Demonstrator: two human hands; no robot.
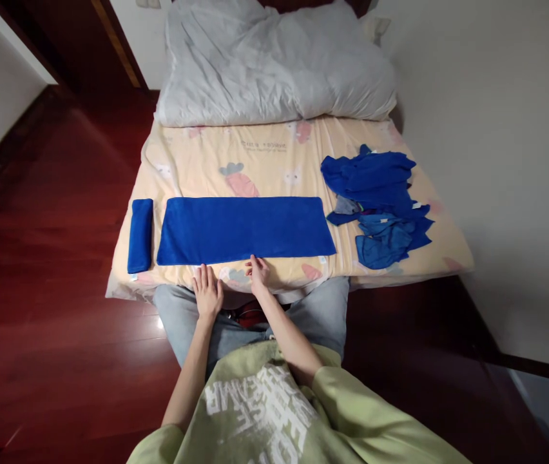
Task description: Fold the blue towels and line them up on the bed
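Note:
A long blue towel (245, 229) lies flat and spread out across the near part of the bed. My left hand (207, 293) rests open, fingers apart, on the bed's front edge just below the towel's near hem. My right hand (258, 274) is open too, fingertips touching the towel's near edge at its middle. A small folded blue towel (140, 235) lies to the left of the flat one. A loose pile of blue cloths (381, 206) sits at the right.
The bed (265, 154) has a pale yellow sheet with carrot prints and a bunched grey duvet (274, 61) at its head. A white wall runs along the right. Dark red wooden floor (42, 258) lies to the left. My knees press against the bed's foot.

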